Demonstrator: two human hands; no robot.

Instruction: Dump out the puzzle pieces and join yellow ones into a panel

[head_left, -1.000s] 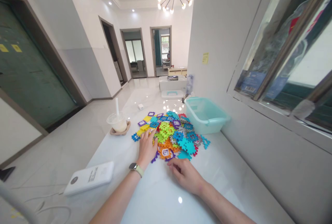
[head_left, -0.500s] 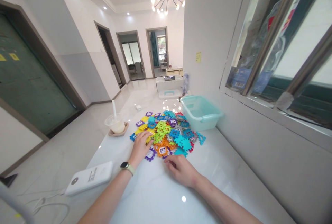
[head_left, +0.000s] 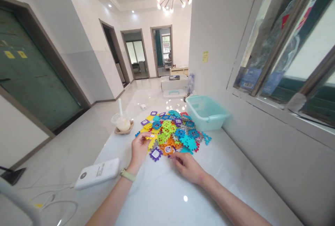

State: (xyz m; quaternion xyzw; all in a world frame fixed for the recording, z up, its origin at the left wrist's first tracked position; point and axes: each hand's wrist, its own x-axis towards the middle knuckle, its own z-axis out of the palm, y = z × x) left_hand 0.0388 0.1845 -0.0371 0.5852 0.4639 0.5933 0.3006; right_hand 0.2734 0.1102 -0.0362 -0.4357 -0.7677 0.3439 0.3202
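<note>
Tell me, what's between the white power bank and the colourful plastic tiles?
The head view shows the person's left hand there, beside the tiles.

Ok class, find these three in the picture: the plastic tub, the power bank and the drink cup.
Plastic tub (head_left: 206,124), head view, on its front wall.
Power bank (head_left: 96,173), head view, on its top face.
Drink cup (head_left: 122,124), head view, on its side.

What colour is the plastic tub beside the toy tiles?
The tub is pale aqua; head view.

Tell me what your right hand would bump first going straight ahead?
Your right hand would probably bump the orange plastic tile first; its fingertips may already touch it, hard to tell.
</note>
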